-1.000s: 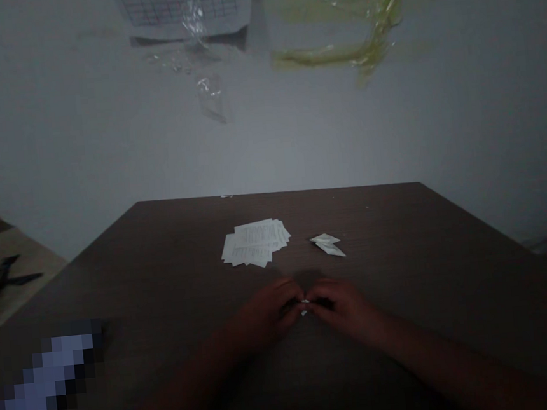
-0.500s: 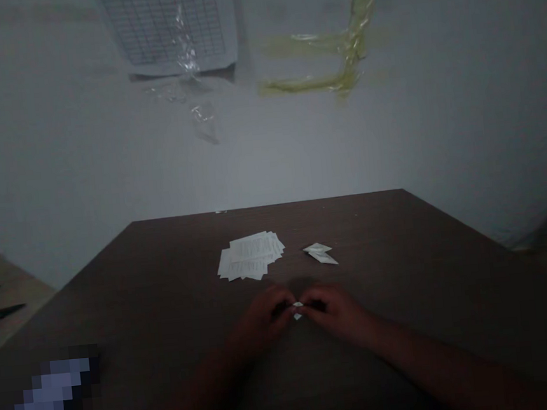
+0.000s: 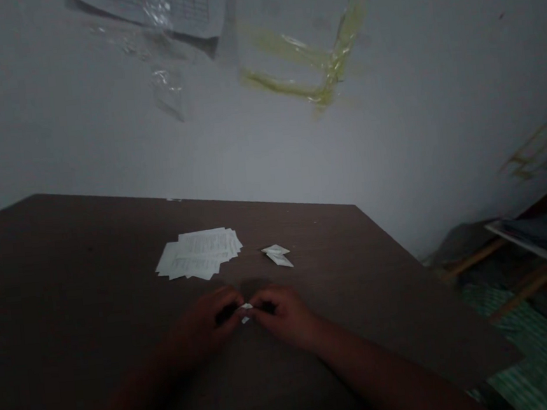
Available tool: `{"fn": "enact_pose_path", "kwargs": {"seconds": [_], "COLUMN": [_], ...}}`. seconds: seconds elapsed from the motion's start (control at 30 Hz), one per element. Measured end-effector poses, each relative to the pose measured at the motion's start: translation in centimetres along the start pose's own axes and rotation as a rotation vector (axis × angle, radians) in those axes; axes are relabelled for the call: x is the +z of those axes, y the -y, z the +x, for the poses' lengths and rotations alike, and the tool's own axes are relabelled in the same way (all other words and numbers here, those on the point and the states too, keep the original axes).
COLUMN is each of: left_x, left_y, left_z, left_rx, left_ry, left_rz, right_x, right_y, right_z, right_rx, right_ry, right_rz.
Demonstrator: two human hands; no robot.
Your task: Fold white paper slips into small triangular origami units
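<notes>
Between the fingertips of both hands is a small folded piece of white paper [image 3: 246, 306], mostly covered by the fingers. My left hand [image 3: 220, 312] pinches it from the left with thumb and forefinger. From the right, my right hand [image 3: 279, 310] pinches it the same way. Just beyond the hands, to the left, lies a fanned stack of printed paper sheets [image 3: 201, 253]. A folded paper piece [image 3: 278, 254] with pointed ends rests on the table beyond my right hand.
The dark brown table [image 3: 114, 244] meets a pale wall [image 3: 269, 154]. A printed grid sheet [image 3: 189, 8] and yellow tape [image 3: 287, 87] are stuck to the wall. Right of the table are a green checked cloth [image 3: 543, 334] and a wooden-legged stand [image 3: 479, 256].
The camera view has turned right and tilted, so the table and hands appear further left. Both hands keep their pinch on the small folded paper.
</notes>
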State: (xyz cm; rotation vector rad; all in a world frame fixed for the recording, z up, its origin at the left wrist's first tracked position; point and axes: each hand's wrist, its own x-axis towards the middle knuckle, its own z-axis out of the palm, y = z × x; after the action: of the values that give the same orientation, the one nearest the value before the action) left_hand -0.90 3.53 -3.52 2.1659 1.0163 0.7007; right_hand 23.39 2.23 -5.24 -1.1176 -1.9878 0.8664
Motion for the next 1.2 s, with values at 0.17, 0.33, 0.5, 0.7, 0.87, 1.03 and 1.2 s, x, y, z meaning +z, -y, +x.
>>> {"fn": "enact_pose_path", "kwargs": {"seconds": [0.17,0.33,0.5,0.7,0.87,1.03,1.2], "left_x": [0.5,1.0,1.0,1.1,0.5,-0.2,-0.3], "left_y": [0.0,-0.3,-0.5,0.1,0.4,0.7,0.9], "left_z": [0.1,-0.1,-0.3,-0.4,-0.5,-0.1,0.4], "left_rx": [0.016,0.034,0.034,0.028,0.023,0.009,-0.026], "left_ry": [-0.031,-0.064,-0.063,-0.03,-0.015,-0.028,-0.037], "left_rz": [0.013,-0.008,0.019,0.065,0.059,0.002,-0.033], "right_x": [-0.1,-0.4,-0.6,-0.5,-0.3,-0.2,0.2], "right_y": [-0.4,-1.1,-0.7,0.1,0.1,-0.2,-0.7], "right_z": [-0.3,-0.6,-0.7,-0.7,-0.5,-0.1,0.1], "right_rx": [0.006,-0.013,0.013,0.013,-0.013,-0.01,0.02], "right_ry": [-0.012,-0.003,0.039,0.063,0.034,0.008,-0.016], "right_rz": [0.004,0.003,0.005,0.015,0.087,0.127,0.144]}}
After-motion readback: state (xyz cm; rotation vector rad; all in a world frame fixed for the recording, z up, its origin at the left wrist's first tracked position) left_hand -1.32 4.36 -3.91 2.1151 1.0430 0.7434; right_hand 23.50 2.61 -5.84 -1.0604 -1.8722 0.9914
